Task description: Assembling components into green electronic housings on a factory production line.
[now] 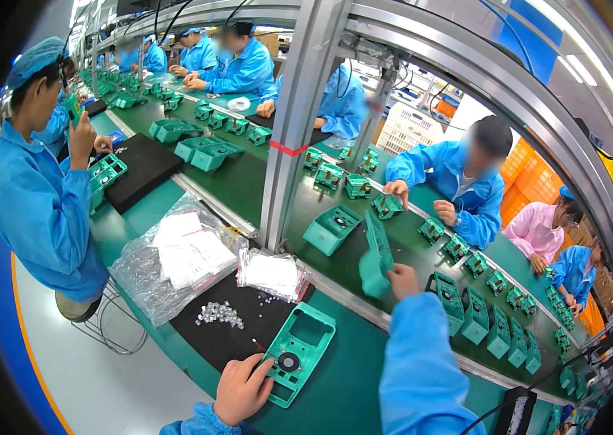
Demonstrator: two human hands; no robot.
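A green plastic housing point(311, 335) with a round black speaker point(288, 361) lies open side up on the near bench, partly over a black mat point(208, 348). My left hand point(243, 389) grips its left edge, the fingers bent beside the speaker and a thin wire. Reaching over the conveyor, my right hand point(402, 281) is closed on the near end of another green housing point(373, 254), which stands tilted up. How the right fingertips sit on it is partly hidden. A similar housing point(333, 229) lies just to its left on the belt.
Small clear plastic parts point(219, 315) are heaped on the mat, behind them plastic bags point(176, 254). More green housings point(475, 317) line the belt at right. A metal post point(293, 130) rises from the conveyor edge. Co-workers in blue sit across and one stands at left.
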